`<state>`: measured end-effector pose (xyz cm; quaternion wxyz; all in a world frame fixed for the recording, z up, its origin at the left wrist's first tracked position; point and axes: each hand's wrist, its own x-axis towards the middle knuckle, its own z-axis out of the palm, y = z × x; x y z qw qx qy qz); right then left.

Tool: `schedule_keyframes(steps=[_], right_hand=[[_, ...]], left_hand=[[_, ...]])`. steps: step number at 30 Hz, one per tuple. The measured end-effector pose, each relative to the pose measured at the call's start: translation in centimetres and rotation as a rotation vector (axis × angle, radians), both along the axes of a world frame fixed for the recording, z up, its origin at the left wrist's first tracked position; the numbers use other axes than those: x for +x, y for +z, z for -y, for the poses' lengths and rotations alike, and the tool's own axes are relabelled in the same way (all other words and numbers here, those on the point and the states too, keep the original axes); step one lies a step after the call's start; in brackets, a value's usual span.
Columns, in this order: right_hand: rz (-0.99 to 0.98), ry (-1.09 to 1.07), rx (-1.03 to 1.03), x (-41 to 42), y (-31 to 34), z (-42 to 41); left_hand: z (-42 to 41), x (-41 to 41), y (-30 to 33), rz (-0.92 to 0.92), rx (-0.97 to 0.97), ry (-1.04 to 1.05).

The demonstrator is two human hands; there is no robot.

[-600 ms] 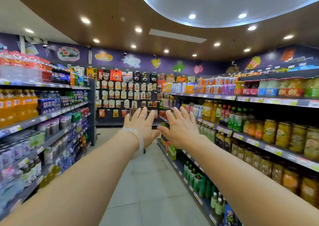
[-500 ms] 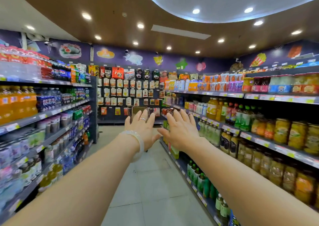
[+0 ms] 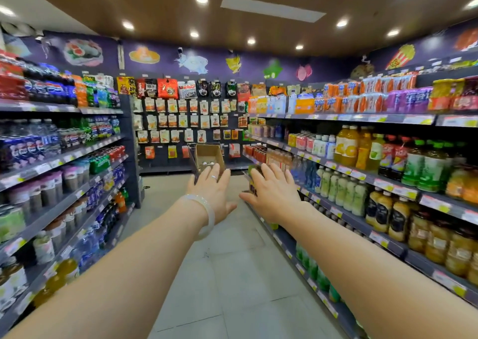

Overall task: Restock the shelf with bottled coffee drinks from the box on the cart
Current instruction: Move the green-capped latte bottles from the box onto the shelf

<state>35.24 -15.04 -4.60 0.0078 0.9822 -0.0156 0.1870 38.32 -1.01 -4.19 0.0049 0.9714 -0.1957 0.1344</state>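
A person stands in a shop aisle with both bare arms stretched forward, palms down. The left hand, at about 11 o'clock from frame centre, has its fingers spread and holds nothing; a ring sits on one finger and a pale bangle circles the wrist. The right hand, just beside it at about 1 o'clock, is likewise splayed and empty.

Beyond the fingertips, at 12 o'clock down the aisle, an open cardboard box rests in a cart, with small round bottle tops just visible inside; the labels are too small to read. The hands overlap the cart in the view, but whether they touch it cannot be told.

At 3 o'clock, shelves on the right carry rows of juice and tea bottles above jars. At 9 o'clock, shelves on the left hold cola and water bottles. Hanging snack packets cover the far wall, over a pale tiled floor.
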Motion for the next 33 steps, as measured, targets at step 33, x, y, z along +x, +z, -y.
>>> schedule_keyframes(steps=[33], right_hand=[[-0.139, 0.109, -0.037, 81.5, -6.9, 11.4]], left_hand=[[10.0, 79.5, -5.5, -0.077, -0.023, 0.065]])
